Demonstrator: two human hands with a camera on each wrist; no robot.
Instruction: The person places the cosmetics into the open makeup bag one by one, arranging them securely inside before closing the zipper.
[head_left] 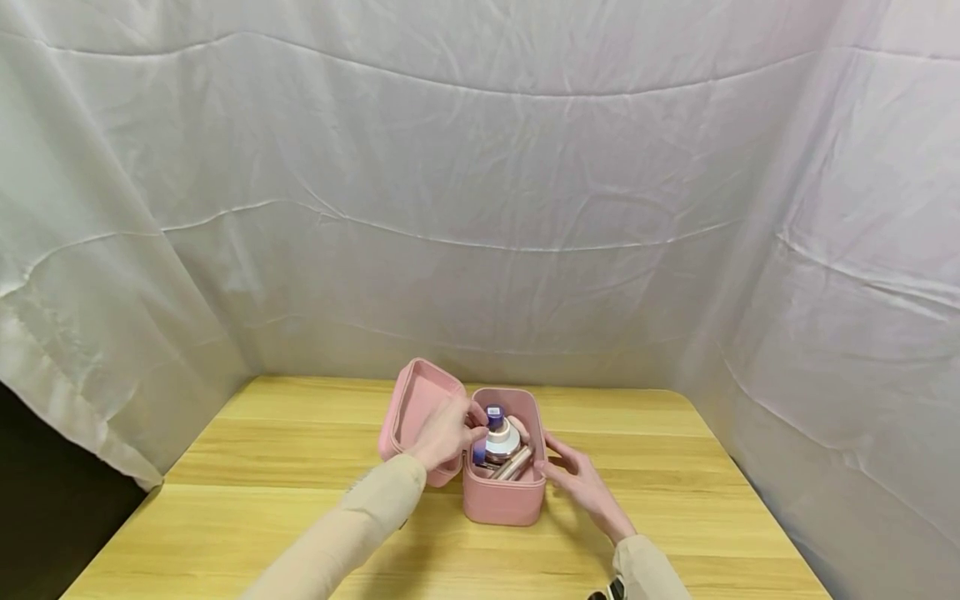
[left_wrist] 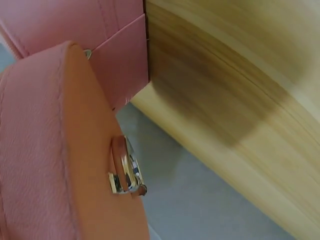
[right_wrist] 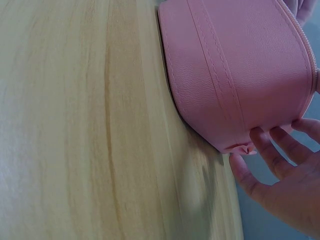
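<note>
A pink cosmetic case (head_left: 504,502) stands on the table with its lid (head_left: 431,392) folded open to the left. Inside lie a bottle with a dark blue cap (head_left: 495,412), a white round container (head_left: 504,442), slim tubes (head_left: 513,465) and a blue item (head_left: 479,451). My left hand (head_left: 447,432) reaches across the lid, its fingertips over the case's left side by the blue-capped bottle. Whether they pinch anything cannot be made out. With spread fingers, my right hand (right_wrist: 287,172) touches the case's outer right wall, its thumb near the rim.
The wooden table (head_left: 645,517) runs out on both sides of the case. Pale grey cloth (head_left: 480,208) hangs behind and at the sides. In the left wrist view, a gold metal fitting (left_wrist: 127,167) with a loop sticks out from the lid.
</note>
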